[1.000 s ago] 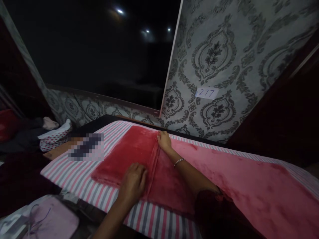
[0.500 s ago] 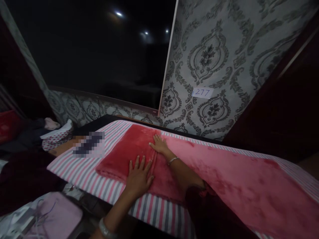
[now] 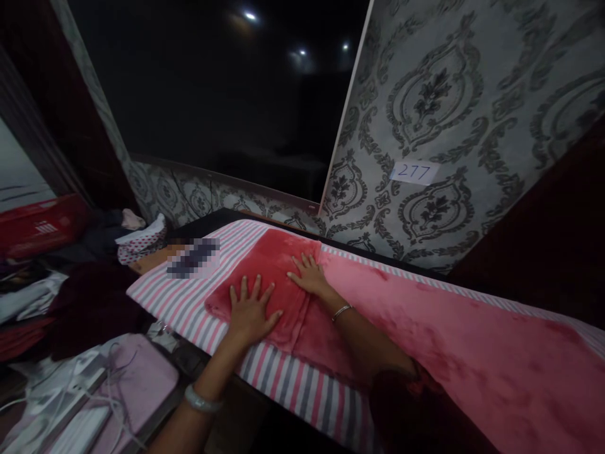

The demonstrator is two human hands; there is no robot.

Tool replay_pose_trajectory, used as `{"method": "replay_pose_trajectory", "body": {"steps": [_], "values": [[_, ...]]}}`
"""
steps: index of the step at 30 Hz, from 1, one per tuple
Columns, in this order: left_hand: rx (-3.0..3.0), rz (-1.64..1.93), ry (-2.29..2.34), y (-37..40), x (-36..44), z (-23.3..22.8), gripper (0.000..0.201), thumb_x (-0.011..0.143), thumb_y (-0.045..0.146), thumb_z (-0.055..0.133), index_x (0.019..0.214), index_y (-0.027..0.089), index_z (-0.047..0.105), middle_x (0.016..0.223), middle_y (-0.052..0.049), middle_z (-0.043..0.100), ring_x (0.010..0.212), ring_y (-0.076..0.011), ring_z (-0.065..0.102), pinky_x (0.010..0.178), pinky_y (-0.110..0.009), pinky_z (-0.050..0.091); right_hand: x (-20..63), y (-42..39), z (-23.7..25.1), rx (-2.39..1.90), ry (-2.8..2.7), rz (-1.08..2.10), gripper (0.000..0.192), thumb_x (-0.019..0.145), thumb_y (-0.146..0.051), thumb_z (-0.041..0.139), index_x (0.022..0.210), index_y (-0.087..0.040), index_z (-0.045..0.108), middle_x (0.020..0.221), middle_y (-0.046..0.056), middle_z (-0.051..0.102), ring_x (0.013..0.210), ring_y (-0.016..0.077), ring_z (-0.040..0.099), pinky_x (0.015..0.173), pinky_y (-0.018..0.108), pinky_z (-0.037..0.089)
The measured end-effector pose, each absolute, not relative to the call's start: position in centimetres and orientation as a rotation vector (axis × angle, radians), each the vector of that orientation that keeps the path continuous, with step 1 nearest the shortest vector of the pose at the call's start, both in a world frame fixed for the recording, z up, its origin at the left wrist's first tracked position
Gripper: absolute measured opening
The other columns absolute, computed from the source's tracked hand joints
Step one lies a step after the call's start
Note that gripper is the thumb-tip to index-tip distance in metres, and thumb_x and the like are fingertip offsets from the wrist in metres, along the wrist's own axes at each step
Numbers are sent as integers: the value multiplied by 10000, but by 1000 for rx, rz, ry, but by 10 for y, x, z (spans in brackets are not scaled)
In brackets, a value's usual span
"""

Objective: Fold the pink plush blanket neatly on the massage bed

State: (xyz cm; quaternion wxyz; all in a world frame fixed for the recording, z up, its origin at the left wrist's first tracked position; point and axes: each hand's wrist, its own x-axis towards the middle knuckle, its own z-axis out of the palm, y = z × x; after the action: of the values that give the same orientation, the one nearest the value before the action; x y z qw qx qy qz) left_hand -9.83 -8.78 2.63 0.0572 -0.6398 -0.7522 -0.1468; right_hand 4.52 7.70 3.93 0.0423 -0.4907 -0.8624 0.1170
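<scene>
A plush red-pink blanket (image 3: 425, 321) lies along a striped pink, white and grey sheet (image 3: 179, 296). Its left end is folded over into a darker red flap (image 3: 274, 258). My left hand (image 3: 250, 309) lies flat on the near part of that flap, fingers spread. My right hand (image 3: 309, 274) rests palm down on the flap's right side, by the fold line, with a thin bangle on the wrist. Neither hand grips anything.
A patterned grey wall with a paper label "277" (image 3: 413, 171) stands behind, next to a dark window (image 3: 222, 101). Clothes and a dotted cloth (image 3: 137, 236) are piled at left. A pink pad with white cords (image 3: 123, 384) sits at lower left.
Both hands went from closed on the blanket's folded edge to lying flat with fingers spread on the flap. The view has shifted a little.
</scene>
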Motion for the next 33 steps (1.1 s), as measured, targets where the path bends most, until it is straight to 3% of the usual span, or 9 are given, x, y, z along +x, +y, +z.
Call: {"method": "replay_pose_trajectory", "body": {"steps": [12, 17, 22, 27, 33], "values": [[-1984, -422, -2299, -90, -99, 12, 677, 867, 584, 562, 1482, 311, 486, 1625, -106, 327, 1493, -487, 167, 1138, -722, 152, 48, 71, 33, -1536, -2619, 379, 710, 985, -637, 316, 1603, -310, 191, 1694, 52, 81, 1548, 289, 46, 1206, 532, 105], [-1984, -367, -2341, -88, -99, 15, 682, 871, 578, 556, 1487, 294, 481, 1639, -105, 292, 1494, -491, 152, 1142, -716, 158, 59, 47, 30, -1449, -2622, 392, 760, 952, -647, 409, 1601, -317, 190, 1693, 79, 76, 1547, 304, 31, 1187, 589, 111], [-1971, -280, -2329, -84, -101, 20, 661, 902, 548, 505, 1502, 273, 462, 1638, -123, 295, 1489, -488, 175, 1136, -702, 183, 83, 24, 27, -1447, -2528, 374, 665, 989, -548, 370, 1592, -299, 240, 1683, 56, 154, 1533, 290, 154, 1209, 551, 125], [-1978, -236, -2299, -73, -114, 21, 660, 897, 535, 455, 1488, 242, 486, 1620, -147, 329, 1465, -484, 242, 1099, -694, 258, 127, 1, 27, -1444, -2487, 280, 594, 964, -579, 379, 1539, -439, 327, 1619, -65, 322, 1514, 212, 243, 1236, 413, 162], [-2262, -361, -2020, -33, -89, 29, 609, 904, 518, 371, 1434, 267, 536, 1554, -87, 458, 1466, -398, 311, 1144, -646, 260, 211, -38, 25, -1573, -2404, 210, 558, 908, -636, 426, 1449, -502, 456, 1574, -104, 381, 1512, 213, 238, 1241, 411, 159]]}}
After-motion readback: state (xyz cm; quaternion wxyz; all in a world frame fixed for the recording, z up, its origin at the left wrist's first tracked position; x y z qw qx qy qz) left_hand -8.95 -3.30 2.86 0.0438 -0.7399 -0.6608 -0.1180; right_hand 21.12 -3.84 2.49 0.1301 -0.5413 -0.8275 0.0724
